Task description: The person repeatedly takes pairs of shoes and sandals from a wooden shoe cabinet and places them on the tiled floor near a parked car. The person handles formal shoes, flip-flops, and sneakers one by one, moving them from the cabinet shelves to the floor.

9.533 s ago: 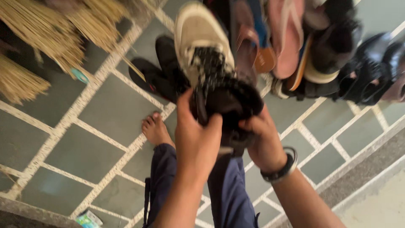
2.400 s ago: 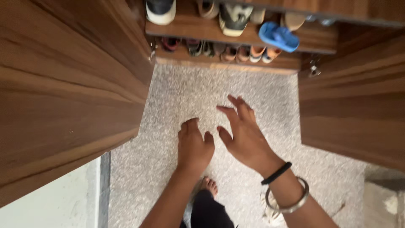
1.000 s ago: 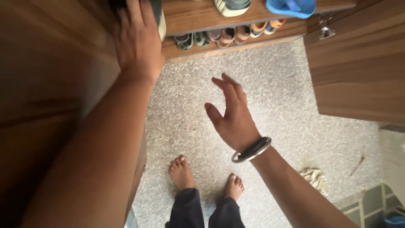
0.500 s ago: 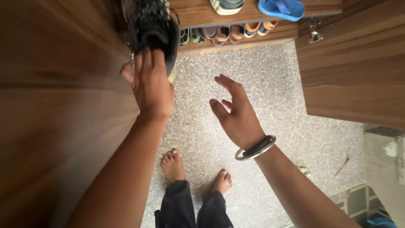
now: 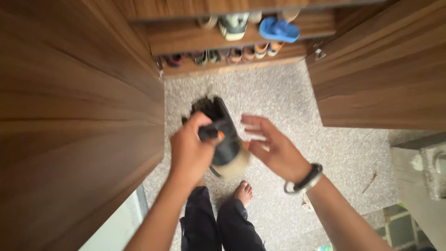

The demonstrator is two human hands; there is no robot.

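At the frame's centre the left hand [image 5: 193,151] has its grip closed round a black sneaker with a pale sole [image 5: 224,139] (blurred), above the speckled grey floor [image 5: 278,102]; the right hand [image 5: 274,148] spreads open, fingers just beside the shoe

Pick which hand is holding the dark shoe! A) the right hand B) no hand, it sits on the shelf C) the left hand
C: the left hand is wrapped around the dark shoe, while the right hand is open beside it.
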